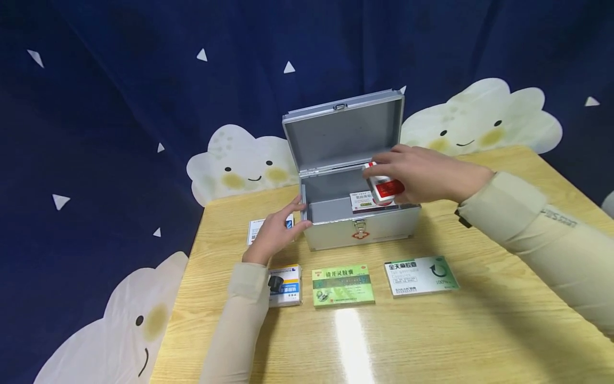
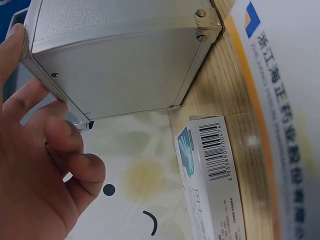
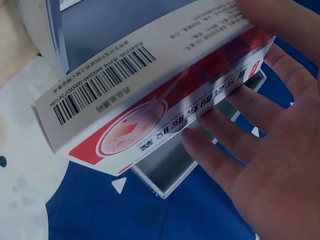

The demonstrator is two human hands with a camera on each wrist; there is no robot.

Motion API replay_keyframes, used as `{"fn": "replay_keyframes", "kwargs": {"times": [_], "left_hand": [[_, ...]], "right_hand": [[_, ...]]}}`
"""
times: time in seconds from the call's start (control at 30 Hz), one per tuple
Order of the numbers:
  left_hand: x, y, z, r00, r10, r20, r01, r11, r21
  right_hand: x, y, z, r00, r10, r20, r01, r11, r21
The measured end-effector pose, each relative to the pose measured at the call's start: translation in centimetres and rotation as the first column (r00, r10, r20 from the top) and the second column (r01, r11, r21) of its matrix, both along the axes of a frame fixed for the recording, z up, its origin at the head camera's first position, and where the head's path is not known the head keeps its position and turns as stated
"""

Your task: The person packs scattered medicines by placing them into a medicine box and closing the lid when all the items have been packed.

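My right hand point(image 1: 422, 173) grips a red and white medicine box point(image 3: 135, 105), thumb on one face and fingers on the other, tilted over the right half of an open silver first-aid case point(image 1: 331, 234). Inside the case, a white medicine box point(image 1: 361, 200) with red and dark print lies partly behind the held one. At the case's left end, my left hand point(image 1: 275, 234) touches the rim with thumb and forefinger. Its other fingers point(image 2: 90, 167) are loosely bent and hold nothing in the left wrist view.
In front of the case lie a blue and white box point(image 1: 290, 288), a green box point(image 1: 342, 288) and a white and green box point(image 1: 422, 276). Another white box point(image 1: 256, 230) is left of the case, partly behind my left hand. The raised lid point(image 1: 347, 133) stands before a dark blue curtain point(image 1: 240, 64).
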State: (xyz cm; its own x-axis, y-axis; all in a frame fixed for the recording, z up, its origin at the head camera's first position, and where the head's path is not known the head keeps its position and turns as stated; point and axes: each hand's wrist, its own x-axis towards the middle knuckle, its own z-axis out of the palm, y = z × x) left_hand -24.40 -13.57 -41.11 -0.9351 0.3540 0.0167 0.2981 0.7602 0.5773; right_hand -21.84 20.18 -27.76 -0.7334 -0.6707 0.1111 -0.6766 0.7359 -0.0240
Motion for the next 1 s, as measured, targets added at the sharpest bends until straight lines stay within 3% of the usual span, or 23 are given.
{"fn": "replay_keyframes", "kwargs": {"times": [0.47, 1.0], "left_hand": [[-0.2, -0.3, -0.1, 0.999, -0.027, -0.018, 0.028, 0.999, 0.019], [-0.1, -0.2, 0.0, 1.000, -0.006, -0.006, 0.007, 1.000, 0.006]], "right_hand": [[-1.1, -1.9, -1.1, 0.998, -0.017, 0.052, 0.014, 0.998, 0.060], [-2.4, -4.6, -1.6, 0.997, -0.008, 0.072, 0.000, 0.994, 0.112]]}}
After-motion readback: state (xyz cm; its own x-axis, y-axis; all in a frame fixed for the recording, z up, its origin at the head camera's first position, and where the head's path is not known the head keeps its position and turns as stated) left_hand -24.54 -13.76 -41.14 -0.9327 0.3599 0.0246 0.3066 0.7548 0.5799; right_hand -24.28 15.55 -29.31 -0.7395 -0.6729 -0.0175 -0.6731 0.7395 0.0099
